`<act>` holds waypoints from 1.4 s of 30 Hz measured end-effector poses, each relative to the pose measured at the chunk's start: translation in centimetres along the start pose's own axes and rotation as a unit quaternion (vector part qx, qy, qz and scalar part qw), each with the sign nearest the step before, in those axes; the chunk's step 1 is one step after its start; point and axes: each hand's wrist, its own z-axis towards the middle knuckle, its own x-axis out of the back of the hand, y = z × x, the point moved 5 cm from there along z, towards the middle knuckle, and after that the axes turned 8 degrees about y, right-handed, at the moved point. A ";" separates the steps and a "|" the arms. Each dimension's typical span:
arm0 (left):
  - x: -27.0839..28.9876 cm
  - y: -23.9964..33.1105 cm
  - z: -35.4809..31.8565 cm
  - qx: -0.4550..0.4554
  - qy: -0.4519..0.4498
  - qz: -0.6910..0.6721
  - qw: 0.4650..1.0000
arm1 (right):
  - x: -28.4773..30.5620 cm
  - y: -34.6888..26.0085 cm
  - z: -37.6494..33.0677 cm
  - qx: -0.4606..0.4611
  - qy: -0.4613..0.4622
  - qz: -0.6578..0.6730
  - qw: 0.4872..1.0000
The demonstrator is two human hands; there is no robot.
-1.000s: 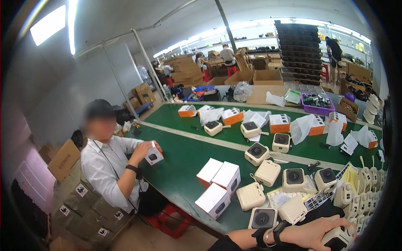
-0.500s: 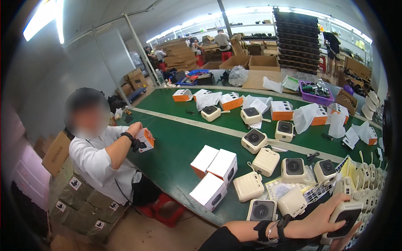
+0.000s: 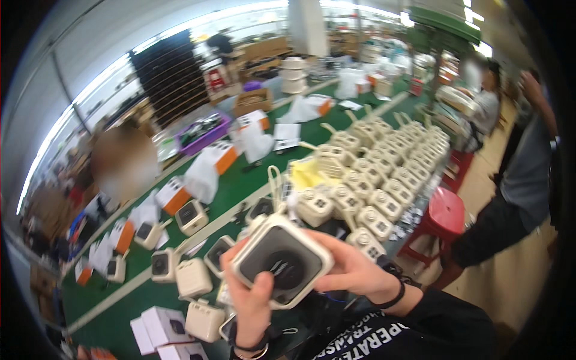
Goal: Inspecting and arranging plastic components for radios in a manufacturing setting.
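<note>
Between both hands I hold up a cream, rounded-square device (image 3: 305, 241) with a dark grey face and a round centre, tilted toward me. My left hand (image 3: 251, 303) grips its left side, the thumb lying on the dark face. At the right side, my right hand (image 3: 359, 271) is closed round the edge. A cream strap loop (image 3: 275, 183) rises just behind the device. Similar cream devices, such as one lying on its side (image 3: 193, 277), are scattered to the left of my hands. White boxes (image 3: 159, 327) stand at the lower left.
Rows of cream devices (image 3: 387, 168) fill the right part of the green table (image 3: 114, 288). Beyond are orange-and-white boxes (image 3: 173, 195), white bags and a purple basket (image 3: 204, 135). A red stool (image 3: 443, 211) and a standing person (image 3: 525, 174) are at the right.
My view has swung to the right. The device, earlier held low at the right edge, is now raised before me in both hands. The seated person at the left is out of view.
</note>
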 end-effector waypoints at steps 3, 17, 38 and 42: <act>0.3 0.3 -0.2 -0.007 0.000 0.014 1.000 | -0.6 0.3 0.2 -0.017 0.009 -0.001 1.000; -0.9 -0.4 -0.9 0.088 -0.061 -0.084 0.991 | -3.6 -0.9 -1.1 0.462 0.062 -0.550 0.693; -2.3 -0.7 -1.9 0.131 -0.052 -0.210 0.967 | -1.5 -4.1 1.4 0.283 0.074 -0.194 0.936; -0.9 -1.4 -2.6 0.162 0.000 -0.216 0.963 | -0.8 -3.4 2.1 0.161 0.040 -0.104 0.981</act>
